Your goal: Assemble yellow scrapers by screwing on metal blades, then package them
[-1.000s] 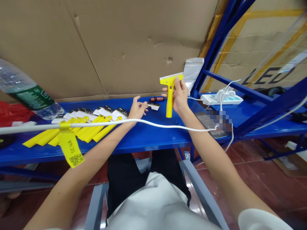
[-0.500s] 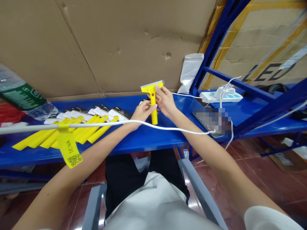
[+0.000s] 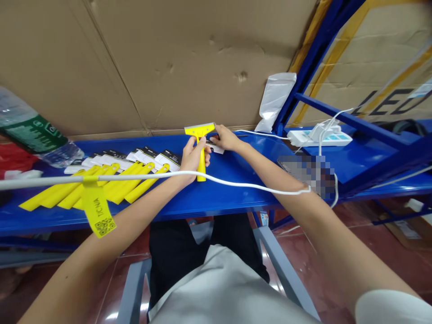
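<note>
A yellow scraper [image 3: 201,157] with a wide T-shaped head stands nearly upright in my left hand [image 3: 191,158], whose fingers wrap round its handle. The scraper's blade edge faces up and away from me. Just to the right, my right hand [image 3: 227,137] has its fingers closed at the edge of a small black-and-white card [image 3: 215,147], low over the blue shelf [image 3: 232,180]. Part of the card hides behind the hand. Several yellow handles [image 3: 135,182] lie in a slanted row on the left, with black-and-white cards [image 3: 167,159] at their far ends.
A white cable [image 3: 236,181] with a yellow tag [image 3: 97,211] crosses in front of my forearms. A water bottle [image 3: 37,130] lies at the left. On the right are a power strip [image 3: 320,136], a partly blurred phone-like device [image 3: 303,173] and a blue post [image 3: 312,58]. Cardboard [image 3: 168,67] stands behind.
My right hand has let go of the scraper's head and moved down to the card. My left hand now grips the handle more fully, and the scraper has shifted left and slightly down.
</note>
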A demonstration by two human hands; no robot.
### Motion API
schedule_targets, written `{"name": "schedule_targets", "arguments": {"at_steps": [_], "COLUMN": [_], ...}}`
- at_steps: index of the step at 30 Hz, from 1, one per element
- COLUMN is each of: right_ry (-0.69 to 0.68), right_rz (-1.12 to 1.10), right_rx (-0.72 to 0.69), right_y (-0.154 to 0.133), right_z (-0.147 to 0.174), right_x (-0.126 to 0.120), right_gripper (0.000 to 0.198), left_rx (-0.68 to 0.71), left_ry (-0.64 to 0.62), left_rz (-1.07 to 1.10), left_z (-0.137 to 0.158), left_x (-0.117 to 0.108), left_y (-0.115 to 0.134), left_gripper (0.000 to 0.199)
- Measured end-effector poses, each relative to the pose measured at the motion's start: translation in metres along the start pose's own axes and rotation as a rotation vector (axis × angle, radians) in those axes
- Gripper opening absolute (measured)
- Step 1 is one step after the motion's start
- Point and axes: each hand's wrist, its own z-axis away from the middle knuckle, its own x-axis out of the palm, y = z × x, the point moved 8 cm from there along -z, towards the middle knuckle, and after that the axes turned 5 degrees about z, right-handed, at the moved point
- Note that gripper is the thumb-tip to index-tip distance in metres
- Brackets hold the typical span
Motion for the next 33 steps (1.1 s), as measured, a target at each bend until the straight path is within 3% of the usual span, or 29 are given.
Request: {"name": "schedule_targets", "arguments": {"at_steps": [6,13,19,23,27,33], "right_ry": [-0.075,-0.082,-0.072,0.026,0.265,0.407], "right_rz": [0.129,0.224,0.253,0.250,0.195,0.015], "right_rx": [0.037,0.079,0.073,0.060,0.029,0.031], "right_y": [-0.009,-0.002,-0.006,-0.012,-0.023,-0.035], "right_z": [0.009,0.016,0.023,0.022,0.023,0.035], "right_x": [0.021,0.008,-0.007,-0.032,-0.063,-0.084], "right_gripper": [0.038,0.045,0.036,0.044,0.045,0.045], "left_rx": [0.003,-0.016,-0.087,-0.123,-0.224,-0.430], "left_ry": [-0.024,-0.041,-0.003,-0.007,-0.073,-0.203], "left_rz": [-0.008,0.009,0.025,0.064,0.137,0.257], "left_z": [0.003,0.002,0.000,-0.004,-0.005,0.003], "left_x": [0.003,0.004,0.001,-0.001,0.003,0.016], "left_y": [0.000,0.000,-0.002,-0.004,-0.009,-0.013], "left_gripper": [0.041,0.032,0.027,0.028,0.032,0.061]}}
